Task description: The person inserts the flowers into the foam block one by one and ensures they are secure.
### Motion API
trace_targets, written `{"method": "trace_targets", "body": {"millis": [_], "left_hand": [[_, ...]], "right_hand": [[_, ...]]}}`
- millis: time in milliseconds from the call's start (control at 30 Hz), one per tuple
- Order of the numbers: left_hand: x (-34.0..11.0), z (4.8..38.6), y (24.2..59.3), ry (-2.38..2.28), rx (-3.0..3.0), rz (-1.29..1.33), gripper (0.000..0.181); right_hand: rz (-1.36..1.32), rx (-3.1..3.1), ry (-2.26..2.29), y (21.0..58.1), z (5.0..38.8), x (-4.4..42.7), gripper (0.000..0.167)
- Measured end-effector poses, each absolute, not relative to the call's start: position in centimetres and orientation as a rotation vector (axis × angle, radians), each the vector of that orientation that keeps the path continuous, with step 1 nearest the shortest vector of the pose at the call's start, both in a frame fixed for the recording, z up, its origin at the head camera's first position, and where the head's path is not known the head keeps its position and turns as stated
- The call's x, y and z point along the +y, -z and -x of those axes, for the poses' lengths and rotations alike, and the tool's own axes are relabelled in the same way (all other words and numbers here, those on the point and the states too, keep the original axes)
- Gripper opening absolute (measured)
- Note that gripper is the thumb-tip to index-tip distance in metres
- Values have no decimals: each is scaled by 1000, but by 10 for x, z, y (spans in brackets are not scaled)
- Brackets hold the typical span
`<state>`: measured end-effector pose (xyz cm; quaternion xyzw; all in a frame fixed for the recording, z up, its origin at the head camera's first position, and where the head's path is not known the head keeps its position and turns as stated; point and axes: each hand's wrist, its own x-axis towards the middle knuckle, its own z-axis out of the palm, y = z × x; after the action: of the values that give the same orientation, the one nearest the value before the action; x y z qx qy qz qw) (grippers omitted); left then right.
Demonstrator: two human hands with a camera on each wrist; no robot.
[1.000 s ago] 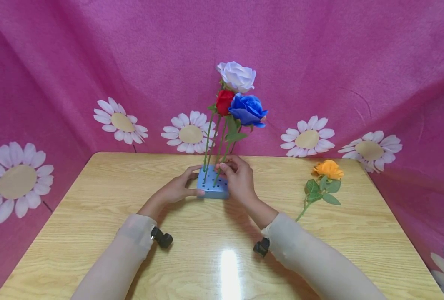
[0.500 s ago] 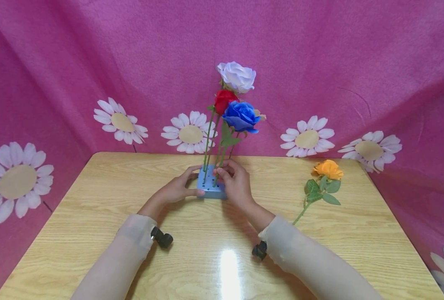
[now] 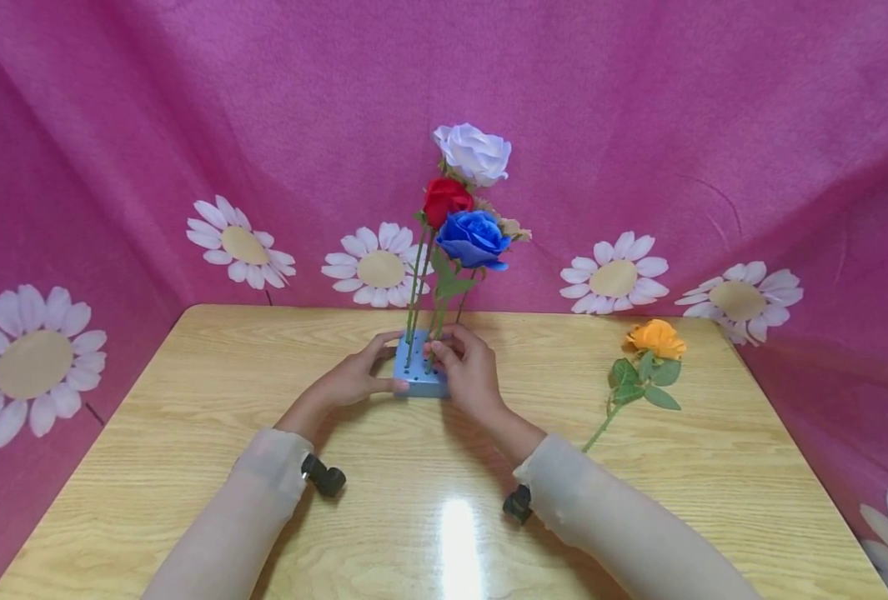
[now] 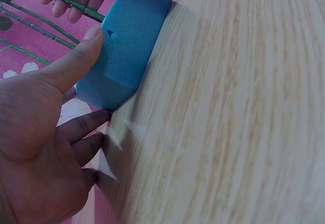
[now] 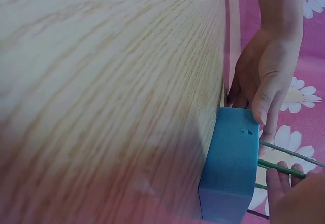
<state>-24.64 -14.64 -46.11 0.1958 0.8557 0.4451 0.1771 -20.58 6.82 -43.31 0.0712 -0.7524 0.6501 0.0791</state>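
Note:
A light blue block (image 3: pixel 423 387) with small holes in its top stands on the table. My left hand (image 3: pixel 349 379) grips its left side, thumb at the front and fingers toward the back; in the left wrist view the thumb presses the block's (image 4: pixel 133 36) edge. My right hand (image 3: pixel 475 375) pinches the green stem of a blue rose (image 3: pixel 474 240) low down, close to the block's top. The stem's lower end reaches the block, partly covered by my fingers. A red rose (image 3: pixel 446 201), a white rose (image 3: pixel 475 153) and a partly hidden beige flower (image 3: pixel 514 228) stand upright behind it.
An orange rose (image 3: pixel 656 338) with green leaves lies on the wooden table (image 3: pixel 188 417) to the right, its stem end near my right forearm. A pink cloth (image 3: pixel 301 108) printed with daisies hangs behind and at both sides.
My right hand has shifted slightly left with the blue rose; the bloom has moved left and down, showing more of the red rose and beige flower. The left hand stays on the block.

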Motion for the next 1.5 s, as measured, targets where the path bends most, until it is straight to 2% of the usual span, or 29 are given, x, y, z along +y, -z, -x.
{"method": "trace_targets", "body": {"millis": [467,667,867,1500], "left_hand": [[-146,247,462,-1283,2399,-552,88],[-145,246,461,-1290,2394,-541,89],[-147,248,465,-1268,2407,-543,91],[-146,245,463,-1275,2398,-538,91]], "right_hand": [[-222,-2316,-1941,433,203,72,14],[-199,-2357,-1896,430,203,78,25],[-191,-2361,-1875,427,201,95,34],[-49,-2325,-1888,429,171,166,33]]}}
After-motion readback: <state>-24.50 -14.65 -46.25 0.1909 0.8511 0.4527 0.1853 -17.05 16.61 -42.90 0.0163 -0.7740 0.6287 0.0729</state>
